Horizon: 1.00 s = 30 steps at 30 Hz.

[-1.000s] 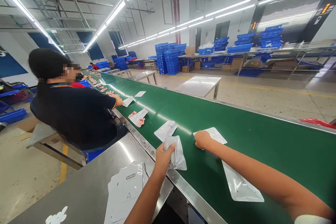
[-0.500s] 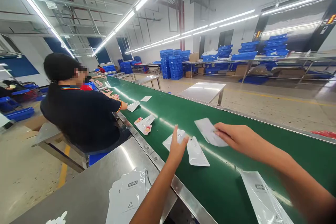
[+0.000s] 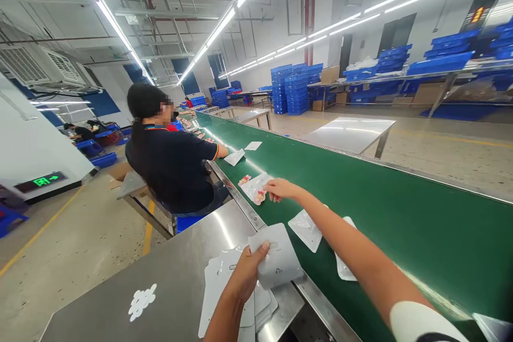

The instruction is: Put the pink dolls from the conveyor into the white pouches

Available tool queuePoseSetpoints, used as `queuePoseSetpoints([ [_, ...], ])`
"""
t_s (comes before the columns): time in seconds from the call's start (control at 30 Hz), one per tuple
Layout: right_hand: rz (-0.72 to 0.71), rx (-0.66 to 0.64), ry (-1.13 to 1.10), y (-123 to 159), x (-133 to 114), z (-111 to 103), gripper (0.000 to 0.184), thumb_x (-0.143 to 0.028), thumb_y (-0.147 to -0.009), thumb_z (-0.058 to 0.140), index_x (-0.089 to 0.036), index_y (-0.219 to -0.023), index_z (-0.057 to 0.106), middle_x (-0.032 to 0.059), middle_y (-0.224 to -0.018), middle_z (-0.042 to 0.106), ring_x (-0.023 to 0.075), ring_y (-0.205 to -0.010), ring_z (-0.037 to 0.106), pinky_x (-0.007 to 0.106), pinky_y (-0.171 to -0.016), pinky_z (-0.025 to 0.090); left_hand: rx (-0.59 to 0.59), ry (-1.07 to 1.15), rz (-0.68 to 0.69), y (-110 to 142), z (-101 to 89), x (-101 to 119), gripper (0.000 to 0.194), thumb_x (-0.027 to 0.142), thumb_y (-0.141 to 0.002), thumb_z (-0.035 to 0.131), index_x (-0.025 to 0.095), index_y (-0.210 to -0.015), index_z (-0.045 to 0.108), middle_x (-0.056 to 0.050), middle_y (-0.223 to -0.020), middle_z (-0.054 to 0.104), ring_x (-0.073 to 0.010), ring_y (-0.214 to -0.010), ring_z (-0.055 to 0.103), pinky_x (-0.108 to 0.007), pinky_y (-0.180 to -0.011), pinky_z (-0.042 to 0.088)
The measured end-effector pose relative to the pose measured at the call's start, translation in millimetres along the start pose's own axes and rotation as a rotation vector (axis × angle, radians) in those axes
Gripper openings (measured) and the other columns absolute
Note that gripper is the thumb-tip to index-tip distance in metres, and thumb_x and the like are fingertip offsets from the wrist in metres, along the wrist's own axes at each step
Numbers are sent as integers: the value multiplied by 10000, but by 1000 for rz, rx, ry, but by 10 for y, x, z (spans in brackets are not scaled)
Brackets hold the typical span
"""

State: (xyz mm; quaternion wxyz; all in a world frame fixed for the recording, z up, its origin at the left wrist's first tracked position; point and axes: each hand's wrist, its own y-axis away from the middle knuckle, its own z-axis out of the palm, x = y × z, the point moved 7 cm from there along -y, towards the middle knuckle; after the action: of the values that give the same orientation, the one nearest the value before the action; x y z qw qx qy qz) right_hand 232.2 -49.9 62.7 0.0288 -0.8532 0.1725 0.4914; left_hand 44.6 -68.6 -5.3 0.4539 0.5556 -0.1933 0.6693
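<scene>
Two hands working the green belt (image 3: 360,197)

Left hand (image 3: 244,272) is pinching a white pouch (image 3: 276,262) over the desk (image 3: 160,272) at six o'clock; right hand (image 3: 280,188), fingers curled, is touching a filled pouch (image 3: 254,188) at twelve o'clock.

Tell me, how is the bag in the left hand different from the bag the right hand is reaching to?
The left hand holds its bag up over the steel table; the other bag lies flat on the green belt by the right hand. The held bag looks plain white and empty; the belt bag shows pink pieces inside. Both are small flat pouches.
</scene>
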Motion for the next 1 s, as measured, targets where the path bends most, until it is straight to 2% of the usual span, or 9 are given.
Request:
queuePoseSetpoints([
  [0.07, 98, 113, -5, -299, 178, 37, 342, -387, -905, 455, -118, -747, 596, 9, -605, 585, 78, -465, 501, 208, -480, 415, 52, 53, 4, 29, -68, -28, 495, 456, -647, 711, 119, -1007, 666, -108, -859, 706, -224, -794, 632, -323, -736, 459],
  [0.13, 120, 123, -9, -471, 287, 159, 317, -373, -917, 450, -110, -799, 582, -3, -651, 574, 75, -498, 512, 214, -496, 441, 105, 67, 46, 34, -123, -15, 499, 463, -616, 729, 114, -968, 675, -104, -829, 706, -220, -760, 632, -319, -717, 460],
  [0.27, 51, 170, -47, -480, 277, 253, 194, -291, -867, 545, -120, -776, 555, -25, -636, 555, 73, -535, 516, 204, -525, 443, 160, -19, 167, -25, -184, 51, 413, 432, -561, 771, 107, -797, 678, -59, -691, 681, -174, -653, 599, -273, -646, 439],
  [0.37, -69, 225, -87, -209, 71, 146, 174, -288, -826, 577, -149, -731, 532, -31, -607, 560, 73, -554, 516, 180, -530, 417, 109, -141, 202, -79, -116, 81, 385, 428, -586, 753, 113, -790, 667, -52, -705, 669, -171, -679, 586, -267, -659, 429],
  [0.53, -324, 216, -311, 612, -314, 11, 313, -483, -806, 538, -172, -775, 519, -29, -610, 553, 91, -540, 516, 194, -485, 411, 96, -336, 278, -93, 73, 138, 320, 368, -629, 735, 143, -839, 646, -25, -776, 659, -169, -740, 567, -269, -708, 417],
  [0.6, -384, 200, -340, 913, -358, 1, 330, -499, -786, 560, -172, -752, 526, -26, -598, 551, 91, -519, 495, 203, -480, 400, 71, -369, 297, -81, 167, 143, 304, 358, -632, 730, 147, -834, 643, -17, -781, 654, -166, -737, 559, -267, -704, 414],
  [0.67, -387, 201, -261, 1130, -326, -5, 328, -497, -788, 559, -173, -740, 550, -19, -620, 570, 95, -537, 493, 206, -491, 387, 37, -386, 298, -62, 246, 135, 295, 356, -643, 719, 148, -836, 637, -9, -758, 645, -156, -708, 547, -257, -681, 406],
  [0.83, -361, 237, -25, 1423, -217, -52, 277, -442, -823, 538, -182, -738, 585, -27, -619, 582, 96, -549, 481, 209, -503, 348, -5, -461, 288, -32, 325, 78, 281, 354, -668, 699, 146, -840, 622, -3, -726, 622, -140, -659, 523, -237, -627, 380],
  [1.0, -394, 238, -186, 1547, -247, -61, 294, -461, -825, 535, -179, -751, 572, -20, -643, 581, 94, -553, 485, 206, -492, 348, 29, -589, 326, -58, 306, 1, 277, 350, -660, 701, 157, -845, 629, -14, -762, 636, -166, -693, 543, -255, -639, 389],
])
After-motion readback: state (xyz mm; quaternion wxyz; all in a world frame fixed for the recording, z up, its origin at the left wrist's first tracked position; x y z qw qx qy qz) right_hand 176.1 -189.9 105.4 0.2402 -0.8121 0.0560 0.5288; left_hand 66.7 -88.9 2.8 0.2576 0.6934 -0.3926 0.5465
